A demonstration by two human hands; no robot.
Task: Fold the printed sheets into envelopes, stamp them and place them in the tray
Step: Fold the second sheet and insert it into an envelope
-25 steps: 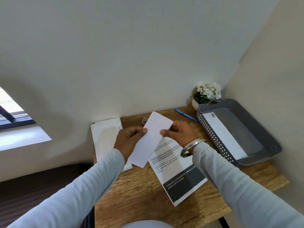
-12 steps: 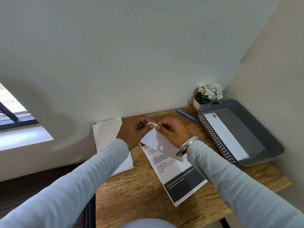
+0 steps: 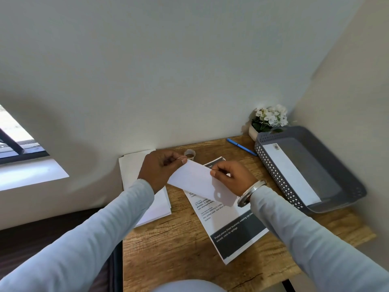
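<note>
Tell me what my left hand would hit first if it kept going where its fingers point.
Likely the small round brown-filled cup, just past the fingertips of the left hand pinching the white paper envelope; depth is unclear, so it might pass above.

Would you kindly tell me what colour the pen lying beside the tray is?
Blue; the pen shows best in the head view.
</note>
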